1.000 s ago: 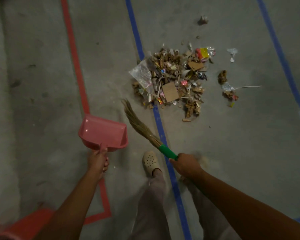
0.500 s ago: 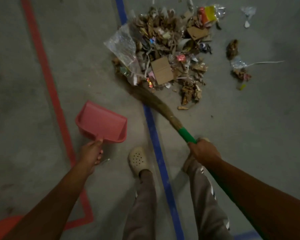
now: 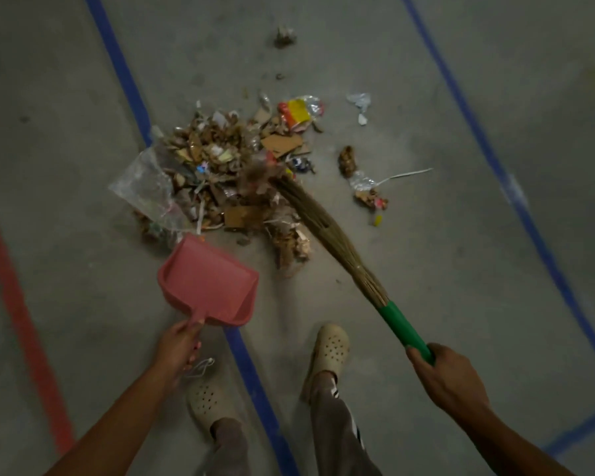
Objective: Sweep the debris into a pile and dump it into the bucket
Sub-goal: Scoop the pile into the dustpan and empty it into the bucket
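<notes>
At seven o'clock of the cardboard-scrap debris pile (image 3: 220, 180), our left hand (image 3: 179, 345) holds a pink plastic dustpan (image 3: 208, 283); right hand (image 3: 447, 376) grips green-handled straw broom (image 3: 349, 261).

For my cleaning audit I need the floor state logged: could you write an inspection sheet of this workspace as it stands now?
Surface: grey concrete floor, marked with blue tape lines and a red line.
Job's things: debris pile of cardboard bits, wrappers and a clear plastic bag; pink dustpan at its near edge; grass broom, bristle tip in the pile; bucket not in view.
Clutter: stray scraps right of the pile, a crumpled wad beyond it.
Hands: left hand grips the dustpan's handle; right hand grips the broom's green handle.
Cables: none certain; a thin white loop by the left hand, unidentified.
Surroundings: the person's beige clogs; nothing else seen.
</notes>
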A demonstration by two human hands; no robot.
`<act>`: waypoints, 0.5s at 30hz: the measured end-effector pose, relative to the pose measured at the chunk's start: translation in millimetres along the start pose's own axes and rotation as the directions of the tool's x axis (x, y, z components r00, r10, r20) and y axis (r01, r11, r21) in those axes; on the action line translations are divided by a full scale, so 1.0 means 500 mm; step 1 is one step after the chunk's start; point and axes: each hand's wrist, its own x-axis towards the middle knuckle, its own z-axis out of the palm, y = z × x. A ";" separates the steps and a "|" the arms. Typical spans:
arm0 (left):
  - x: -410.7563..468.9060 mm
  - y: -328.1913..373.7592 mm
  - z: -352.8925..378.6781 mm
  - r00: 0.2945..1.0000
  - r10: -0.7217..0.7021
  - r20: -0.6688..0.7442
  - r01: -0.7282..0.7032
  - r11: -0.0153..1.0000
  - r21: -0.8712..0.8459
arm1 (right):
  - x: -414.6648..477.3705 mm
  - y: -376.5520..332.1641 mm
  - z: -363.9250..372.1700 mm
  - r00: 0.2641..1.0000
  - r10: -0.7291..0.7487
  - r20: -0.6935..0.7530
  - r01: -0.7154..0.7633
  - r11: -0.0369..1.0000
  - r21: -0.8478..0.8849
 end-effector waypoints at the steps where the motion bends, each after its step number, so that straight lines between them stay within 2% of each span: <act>1: 0.007 0.018 0.028 1.000 0.012 0.001 -0.012 1.000 0.011 | 0.019 0.012 -0.006 1.000 0.004 -0.012 -0.003 1.000 0.028; 11: 0.062 0.153 0.265 0.993 0.091 0.078 -0.096 0.993 0.067 | 0.291 0.043 -0.039 0.987 0.127 -0.097 -0.099 0.963 0.249; 15: 0.090 0.169 0.317 0.989 0.115 0.092 -0.125 0.986 0.113 | 0.406 0.028 -0.039 0.978 0.210 -0.014 -0.197 0.939 0.283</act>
